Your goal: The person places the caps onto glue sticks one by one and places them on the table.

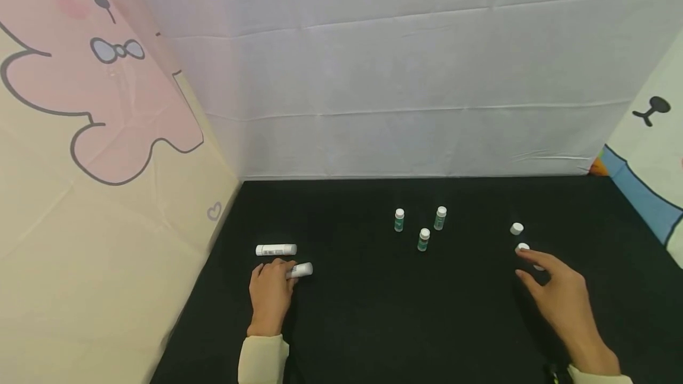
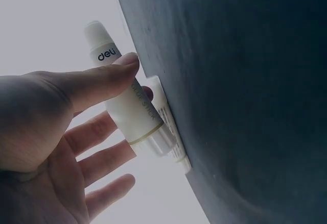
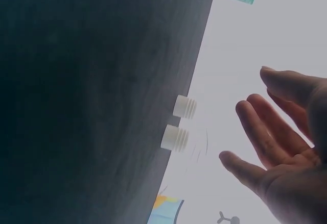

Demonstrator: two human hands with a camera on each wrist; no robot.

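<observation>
My left hand (image 1: 271, 295) pinches a white glue stick (image 2: 138, 106) between thumb and index finger, its other fingers loosely spread. Just behind it, a second glue stick (image 1: 275, 249) lies on its side on the black table. Over on the right, my right hand (image 1: 562, 295) hovers with parted, relaxed fingers and holds nothing. Beside its fingertips are small white caps: a far one (image 1: 516, 229), a nearer one (image 1: 523, 247) partly behind the index finger, and another white piece (image 1: 539, 268) mostly hidden by the hand. Ridged sides show on a cap (image 3: 174, 138) in the right wrist view.
Three small green-labelled bottles with white tops stand mid-table: a left one (image 1: 399, 220), a front one (image 1: 423, 240) and a right one (image 1: 440, 218). Printed cloth (image 1: 133, 242) walls the left side, and a pale curtain (image 1: 416, 105) hangs along the back edge.
</observation>
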